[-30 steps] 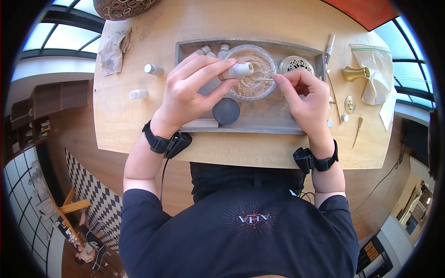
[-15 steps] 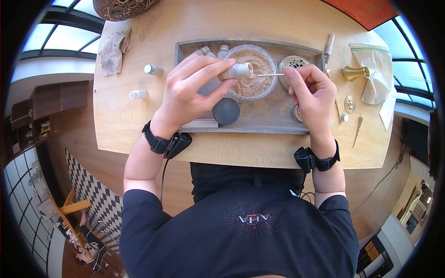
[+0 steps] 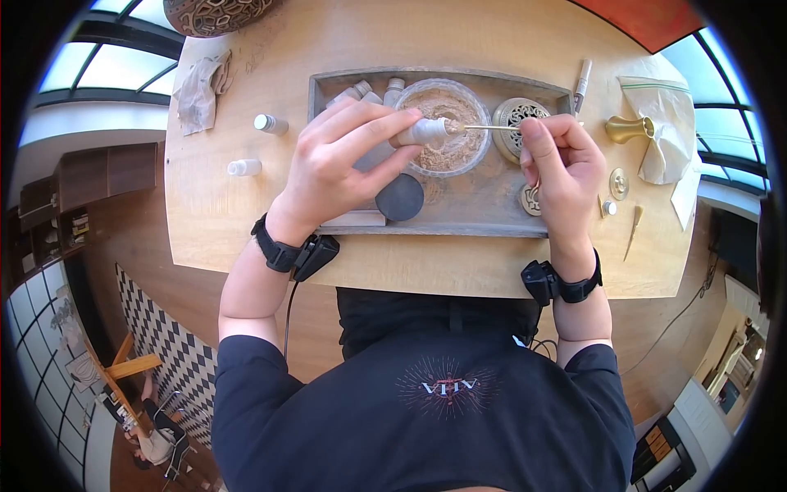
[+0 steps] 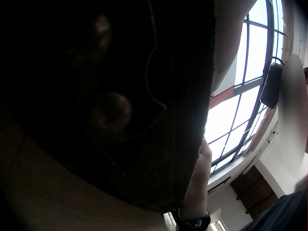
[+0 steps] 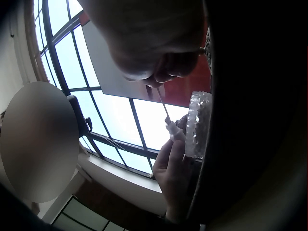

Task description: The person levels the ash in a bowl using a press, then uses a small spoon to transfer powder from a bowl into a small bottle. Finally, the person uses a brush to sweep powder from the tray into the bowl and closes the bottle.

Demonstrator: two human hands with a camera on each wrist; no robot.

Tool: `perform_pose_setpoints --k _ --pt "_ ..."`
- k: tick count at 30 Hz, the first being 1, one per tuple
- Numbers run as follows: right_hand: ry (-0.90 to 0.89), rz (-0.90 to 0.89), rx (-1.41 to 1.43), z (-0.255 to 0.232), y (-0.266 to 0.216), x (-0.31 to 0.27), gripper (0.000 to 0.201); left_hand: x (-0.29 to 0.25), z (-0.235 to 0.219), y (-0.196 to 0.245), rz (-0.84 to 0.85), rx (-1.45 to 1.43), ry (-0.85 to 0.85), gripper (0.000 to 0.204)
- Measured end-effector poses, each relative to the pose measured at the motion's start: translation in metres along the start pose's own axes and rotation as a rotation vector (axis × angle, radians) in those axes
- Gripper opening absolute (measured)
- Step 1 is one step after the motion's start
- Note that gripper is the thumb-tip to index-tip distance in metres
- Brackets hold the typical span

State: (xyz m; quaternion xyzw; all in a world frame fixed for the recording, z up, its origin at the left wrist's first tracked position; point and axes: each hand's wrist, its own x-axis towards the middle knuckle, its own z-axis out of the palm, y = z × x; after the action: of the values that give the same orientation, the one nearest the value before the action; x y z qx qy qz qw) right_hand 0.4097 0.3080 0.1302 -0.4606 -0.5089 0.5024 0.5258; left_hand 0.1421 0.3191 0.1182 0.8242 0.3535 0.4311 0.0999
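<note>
My left hand (image 3: 332, 156) grips a small white bottle (image 3: 428, 131), tilted with its uncapped mouth to the right. In my right hand (image 3: 564, 176) a thin brass-coloured scoop (image 3: 496, 128) is pinched between thumb and fingers. A small heap of tan powder at the scoop's tip meets the bottle's mouth. Below both is a clear ridged bowl (image 3: 479, 160) of tan powder. The right wrist view shows the bottle (image 5: 176, 133) held upright at a slant, with the scoop's thin stem (image 5: 163, 103) reaching its mouth. Darkness fills most of the left wrist view.
A grey tray (image 3: 484, 225) holds the bowl, a dark round lid (image 3: 400, 197), a pierced brass cover (image 3: 510, 123) and several bottles. Two white bottles (image 3: 244, 167) stand left. At right are a brass vase (image 3: 627, 129), a plastic bag (image 3: 656, 156) and a small brass tool (image 3: 634, 234).
My right hand has lifted the scoop from the bowl's powder and moved right, bringing the loaded tip to the bottle's mouth. The left hand and bottle have barely moved.
</note>
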Motion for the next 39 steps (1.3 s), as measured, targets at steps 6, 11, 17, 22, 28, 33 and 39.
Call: perform_pose_setpoints --k 6,11,17,22,28,33,39 --pt "-0.108 -0.16 -0.129 0.003 0.002 -0.005 0.007 0.001 0.0 0.0 0.019 0.005 0.003 0.042" --pt "-0.058 -0.276 -0.106 -0.002 0.006 -0.005 0.006 0.0 0.001 -0.001 0.007 -0.004 0.001 0.042" --pt "0.053 -0.249 -0.05 -0.001 0.007 -0.005 0.008 0.0 -0.002 0.0 -0.004 -0.002 -0.014 0.044" --pt "0.035 -0.194 -0.234 0.004 0.002 -0.002 0.012 0.001 -0.002 0.0 -0.005 0.002 -0.005 0.043" --pt "-0.025 -0.223 -0.37 0.005 0.009 0.0 0.017 0.002 -0.002 0.001 -0.009 -0.008 0.001 0.042" --pt "-0.073 -0.15 -0.39 0.008 0.005 -0.001 0.018 0.001 -0.001 0.001 -0.015 -0.011 0.002 0.041" --pt "-0.088 -0.004 -0.329 0.008 0.006 -0.001 0.019 0.001 -0.002 0.001 -0.012 -0.008 -0.002 0.041"
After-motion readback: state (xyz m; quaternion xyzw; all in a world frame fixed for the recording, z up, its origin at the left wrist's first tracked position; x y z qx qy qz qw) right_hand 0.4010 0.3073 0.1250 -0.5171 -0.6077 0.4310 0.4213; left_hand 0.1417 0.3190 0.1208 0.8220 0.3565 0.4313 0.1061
